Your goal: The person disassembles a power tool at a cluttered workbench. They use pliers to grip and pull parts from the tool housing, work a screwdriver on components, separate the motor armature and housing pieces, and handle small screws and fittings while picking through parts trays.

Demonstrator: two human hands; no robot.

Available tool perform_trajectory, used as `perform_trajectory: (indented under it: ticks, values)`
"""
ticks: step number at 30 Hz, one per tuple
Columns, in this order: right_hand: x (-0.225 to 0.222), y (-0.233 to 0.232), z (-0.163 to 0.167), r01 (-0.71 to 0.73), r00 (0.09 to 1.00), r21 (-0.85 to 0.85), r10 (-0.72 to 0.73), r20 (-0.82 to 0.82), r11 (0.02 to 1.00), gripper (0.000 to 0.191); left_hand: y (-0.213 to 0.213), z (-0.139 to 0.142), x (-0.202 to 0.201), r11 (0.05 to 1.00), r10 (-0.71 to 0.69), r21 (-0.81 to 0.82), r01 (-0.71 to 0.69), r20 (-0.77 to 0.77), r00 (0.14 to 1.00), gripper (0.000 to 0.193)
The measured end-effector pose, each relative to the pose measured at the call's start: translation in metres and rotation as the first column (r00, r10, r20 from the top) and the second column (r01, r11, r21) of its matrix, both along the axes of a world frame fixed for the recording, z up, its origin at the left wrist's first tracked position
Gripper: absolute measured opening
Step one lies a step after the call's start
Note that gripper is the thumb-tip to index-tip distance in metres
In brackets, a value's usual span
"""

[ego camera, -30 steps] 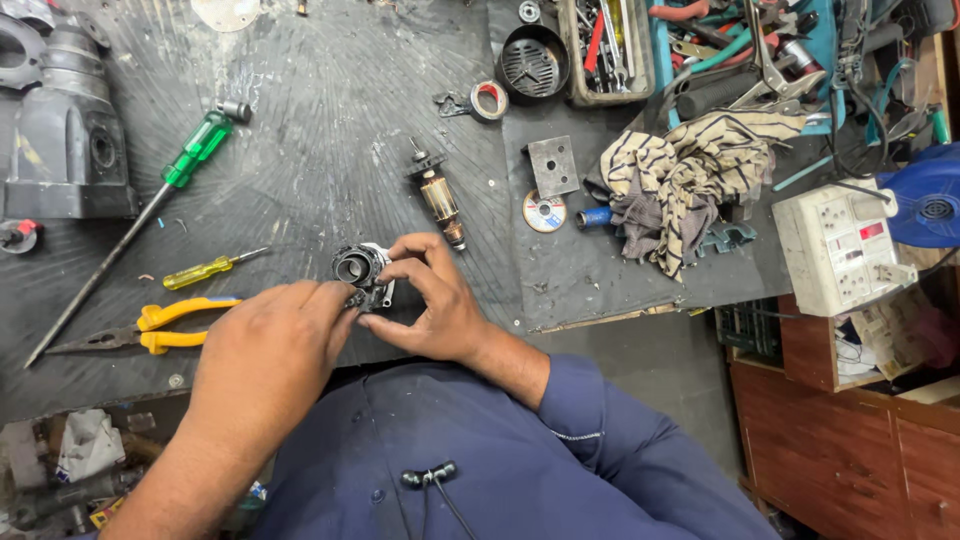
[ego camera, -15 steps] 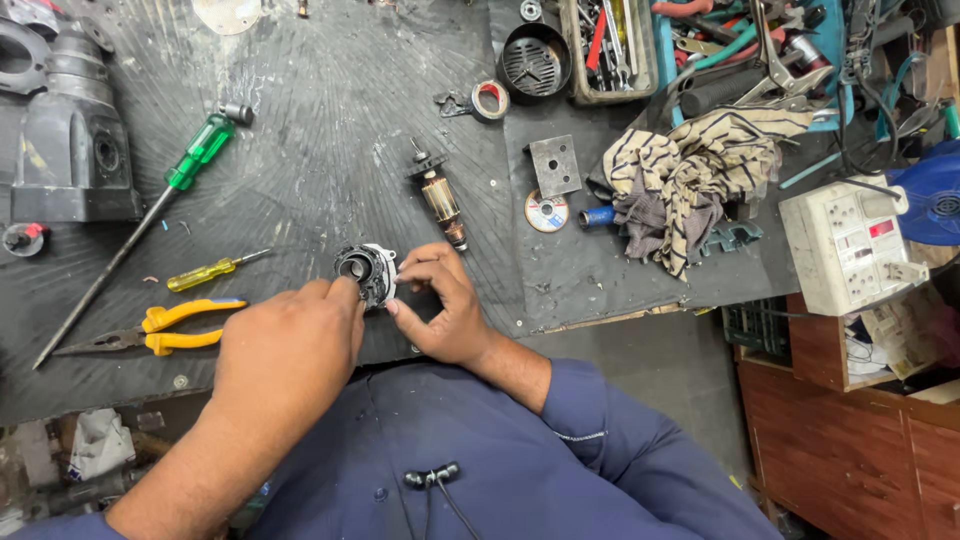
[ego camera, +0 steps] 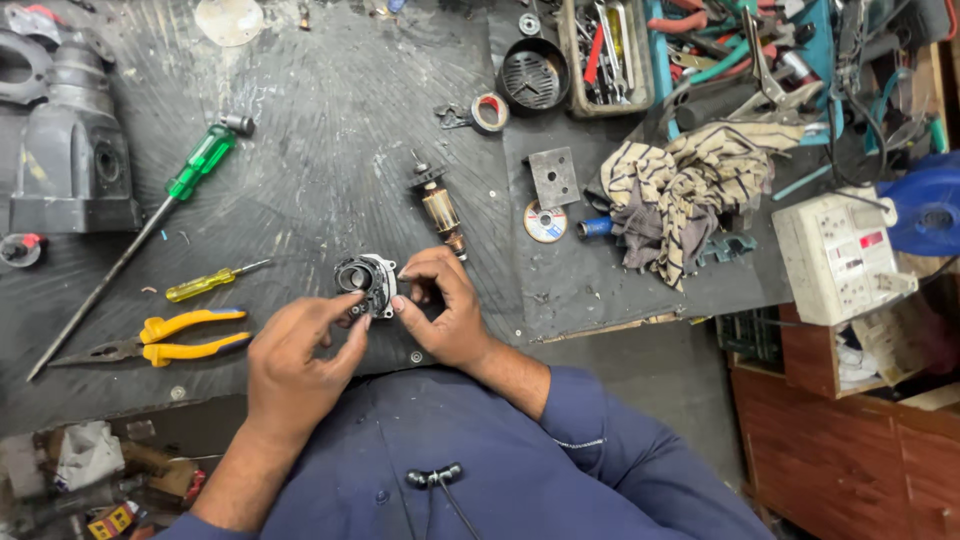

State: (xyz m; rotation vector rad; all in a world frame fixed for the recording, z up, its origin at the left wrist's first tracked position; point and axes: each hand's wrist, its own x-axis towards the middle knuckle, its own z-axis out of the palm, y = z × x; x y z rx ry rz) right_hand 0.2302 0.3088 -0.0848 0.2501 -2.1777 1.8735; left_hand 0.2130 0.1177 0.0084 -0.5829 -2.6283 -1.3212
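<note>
Far left on the dark worktop [ego camera: 330, 130] there's a big grey machine housing [ego camera: 65, 150], with a small red-and-black part [ego camera: 20, 248] lying just below it. Next over is a long screwdriver with a green handle [ego camera: 200, 165], its shaft running down toward the lower left. Below that sits a little yellow screwdriver [ego camera: 205, 283], then yellow-handled pliers [ego camera: 165, 338] lying flat, well apart from both hands.

Middle of the shot — the left hand [ego camera: 300, 365] has its fingertips curled onto the lower edge of a small round black-and-grey motor part [ego camera: 365, 285], and the right hand [ego camera: 445, 310] pinches the same part from its right side with thumb and fingers. So both hands are closed on it, holding it just above the near edge of the worktop. Can't tell whether it touches the surface.

Just beyond the right hand lies a motor armature [ego camera: 438, 208] with copper windings. Farther back there's a roll of tape [ego camera: 489, 113] and a round black vented cover [ego camera: 533, 73]. Moving right: a small square metal plate [ego camera: 553, 177], a small grinding disc [ego camera: 545, 222], then a striped rag [ego camera: 680, 190] in a heap. Behind it is a tray of mixed hand tools [ego camera: 605, 50]. Far right — a white power socket box [ego camera: 838, 255].
</note>
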Motion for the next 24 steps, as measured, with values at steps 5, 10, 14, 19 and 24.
perform_trajectory:
  ticks: [5, 10, 14, 19, 24]
  values:
    - [-0.004, -0.003, -0.002, -0.011, 1.000, -0.021, 0.011, 0.014, 1.000, 0.026, -0.012, -0.012, -0.007, 0.993, -0.100, 0.061, 0.101, -0.007, 0.995, 0.034]
    - [-0.005, -0.003, -0.002, -0.012, 0.999, 0.025, 0.011, 0.035, 1.000, 0.026, -0.013, -0.013, -0.010, 0.995, -0.051, 0.086, 0.046, 0.051, 0.997, 0.028]
    - [-0.006, -0.004, -0.002, -0.015, 0.999, 0.021, 0.014, 0.040, 1.000, 0.026, -0.009, -0.013, -0.007, 0.998, 0.007, 0.060, -0.012, 0.089, 0.996, 0.023]
    - [-0.006, -0.004, -0.003, -0.023, 0.999, -0.015, 0.024, 0.043, 1.000, 0.025, -0.002, -0.015, -0.005, 0.997, 0.049, 0.060, -0.054, 0.082, 0.995, 0.020]
    - [-0.006, -0.003, -0.005, -0.023, 0.999, -0.028, 0.025, 0.041, 0.999, 0.025, 0.002, -0.015, -0.002, 0.993, 0.117, -0.031, -0.117, 0.002, 0.993, 0.028]
